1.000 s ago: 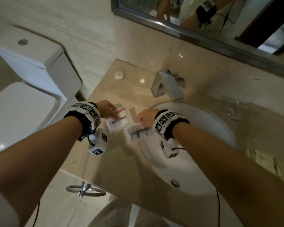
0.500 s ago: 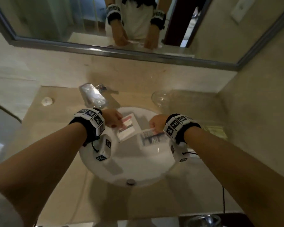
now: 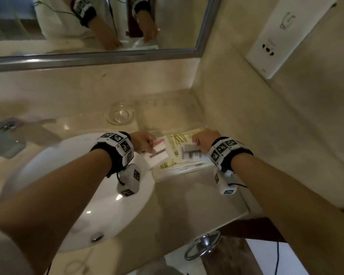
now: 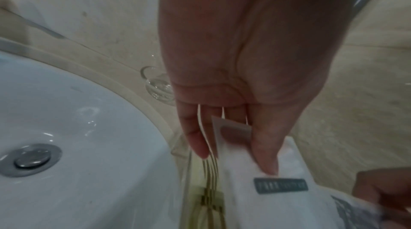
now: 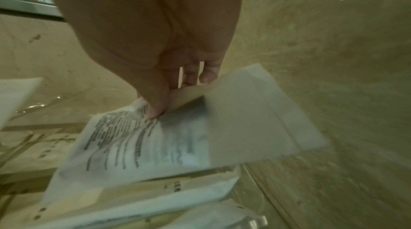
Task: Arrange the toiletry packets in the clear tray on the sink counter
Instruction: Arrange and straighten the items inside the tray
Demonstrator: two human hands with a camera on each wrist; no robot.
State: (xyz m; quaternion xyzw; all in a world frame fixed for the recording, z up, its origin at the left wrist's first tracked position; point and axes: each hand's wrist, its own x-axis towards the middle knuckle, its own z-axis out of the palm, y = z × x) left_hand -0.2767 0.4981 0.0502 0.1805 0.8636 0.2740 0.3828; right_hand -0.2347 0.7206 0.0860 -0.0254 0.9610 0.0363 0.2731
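Observation:
My left hand (image 3: 144, 142) pinches a white packet with a red and grey stripe (image 3: 159, 152), thumb on top, over the left edge of the clear tray (image 3: 179, 171). In the left wrist view that white packet (image 4: 262, 171) sits between thumb and fingers. My right hand (image 3: 204, 140) pinches a white packet with black print (image 3: 192, 153) above the tray's right part; the right wrist view shows this printed packet (image 5: 155, 139) held by thumb and fingers. Several yellowish packets (image 3: 177, 140) lie in the tray on the beige counter.
The white sink basin (image 3: 99, 195) lies left of the tray, with its drain (image 3: 96, 237). A round glass dish (image 3: 119, 115) stands behind on the counter. The faucet (image 3: 2, 135) is at far left. A wall rises right of the tray, with a socket plate (image 3: 282, 36).
Both hands carried their packets from the left side of the counter, across the basin, to above the tray on the right. The view swung right with them.

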